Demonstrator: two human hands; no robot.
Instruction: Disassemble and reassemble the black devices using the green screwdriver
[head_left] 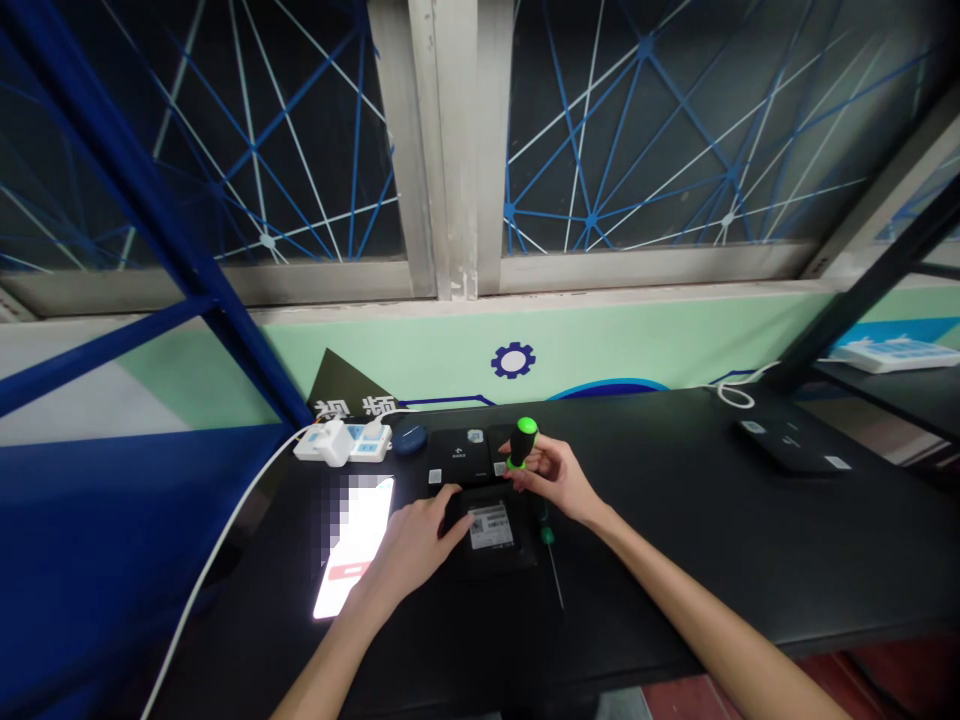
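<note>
My right hand [559, 480] grips a screwdriver [524, 440] by its black and bright green handle, which stands nearly upright; its tip is hidden. Below it lies a flat black box-like device [495, 560] with a white printed label [490, 525]. My left hand [424, 535] rests on the device's left side, thumb and forefinger spread, the thumb at the label's edge. To the right of the device is a second screwdriver [551, 560] with a green collar and thin shaft, its handle partly behind my right hand.
A lit phone [356, 545] lies left of my left hand. Behind are a power strip [360, 440] with a white plug, a dark blue round object [409, 439] and another black device [454, 455]. One more black device [791, 445] is far right on the black table [675, 570].
</note>
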